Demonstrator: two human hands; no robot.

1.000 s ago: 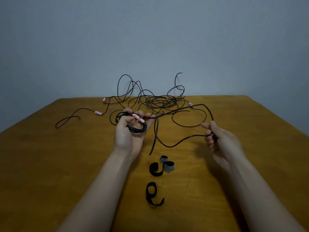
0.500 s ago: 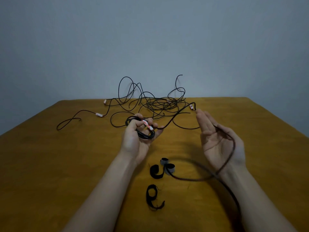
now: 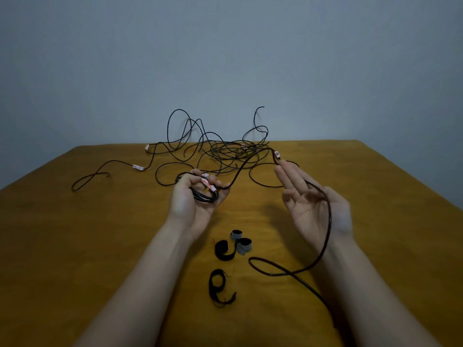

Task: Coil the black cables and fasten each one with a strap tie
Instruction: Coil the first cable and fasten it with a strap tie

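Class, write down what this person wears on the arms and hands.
Nothing shows. The left hand and right hand are bare: no gloves, rings or watch. The left forearm and right forearm are bare too, no sleeve down to the picture's edge.

Head view, forward-down over table

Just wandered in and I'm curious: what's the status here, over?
Left hand grips a small coil. Right hand open, palm up, cable draped across it. Strap ties lie unused on the table. Tangled cables wait behind.
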